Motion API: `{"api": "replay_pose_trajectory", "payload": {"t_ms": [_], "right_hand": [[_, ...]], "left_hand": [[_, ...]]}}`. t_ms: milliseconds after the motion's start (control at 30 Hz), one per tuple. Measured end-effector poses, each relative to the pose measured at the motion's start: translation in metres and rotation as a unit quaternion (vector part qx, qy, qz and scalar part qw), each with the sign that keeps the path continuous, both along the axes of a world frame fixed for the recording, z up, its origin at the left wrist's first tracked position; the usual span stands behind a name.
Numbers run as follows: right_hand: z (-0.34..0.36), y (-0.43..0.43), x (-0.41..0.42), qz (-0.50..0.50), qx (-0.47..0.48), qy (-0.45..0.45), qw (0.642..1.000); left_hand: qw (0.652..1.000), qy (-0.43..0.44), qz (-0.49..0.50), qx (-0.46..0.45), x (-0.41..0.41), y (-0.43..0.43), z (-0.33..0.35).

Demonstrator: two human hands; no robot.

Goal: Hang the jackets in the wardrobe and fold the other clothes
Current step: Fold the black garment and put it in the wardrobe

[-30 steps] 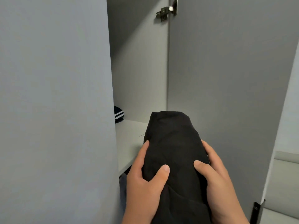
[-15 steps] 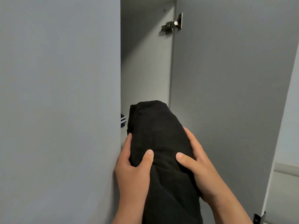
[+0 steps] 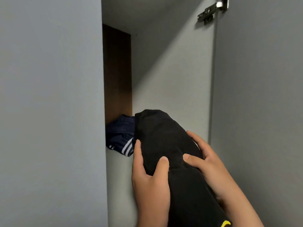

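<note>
Placing folded black clothes [image 3: 164, 138] on the wardrobe shelf [image 3: 118, 169]
Left hand [image 3: 149, 182] and right hand [image 3: 208, 167] clasp them, thumbs on top, just right of the navy striped garment [image 3: 119, 136]; best kept level and set down beside it.

Two hands show: one left hand [image 3: 150, 182], one right hand [image 3: 208, 167]. One black folded garment [image 3: 164, 136]. One navy striped garment [image 3: 120, 133] at the shelf's [image 3: 118, 174] back edge. One metal hinge [image 3: 211, 11].
</note>
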State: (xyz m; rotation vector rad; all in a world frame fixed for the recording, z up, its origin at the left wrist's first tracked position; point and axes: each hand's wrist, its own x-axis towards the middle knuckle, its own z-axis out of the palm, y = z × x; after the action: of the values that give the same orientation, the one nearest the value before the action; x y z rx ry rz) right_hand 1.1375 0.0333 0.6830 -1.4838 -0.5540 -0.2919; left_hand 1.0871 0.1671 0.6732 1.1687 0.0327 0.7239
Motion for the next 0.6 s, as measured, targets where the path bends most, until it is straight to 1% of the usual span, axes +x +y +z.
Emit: {"api": "replay_pose_trajectory", "payload": {"t_ms": [133,267,400,467,533,600], "right_hand": [[-0.003,0.009,0.049,0.027,-0.013,0.042,0.999],[0.003,0.018,0.08,0.067,-0.06,0.077,0.993],[0.014,0.034,0.104,0.117,-0.114,0.15,0.975],[0.02,0.045,0.114,0.115,-0.166,0.161,0.966],[0.023,0.052,0.124,0.093,-0.2,0.155,0.963],[0.02,0.055,0.131,0.074,-0.198,0.158,0.965]], "left_hand": [[0.998,0.049,0.049,-0.014,0.037,0.005,0.002],[0.992,0.094,0.071,-0.035,0.06,0.014,0.003],[0.99,0.102,0.054,-0.078,0.065,0.022,0.003],[0.99,0.092,0.056,-0.092,0.061,0.023,0.008],[0.992,0.079,0.072,-0.072,0.058,0.021,0.012],[0.993,0.082,0.083,-0.018,0.055,0.019,0.013]]}}
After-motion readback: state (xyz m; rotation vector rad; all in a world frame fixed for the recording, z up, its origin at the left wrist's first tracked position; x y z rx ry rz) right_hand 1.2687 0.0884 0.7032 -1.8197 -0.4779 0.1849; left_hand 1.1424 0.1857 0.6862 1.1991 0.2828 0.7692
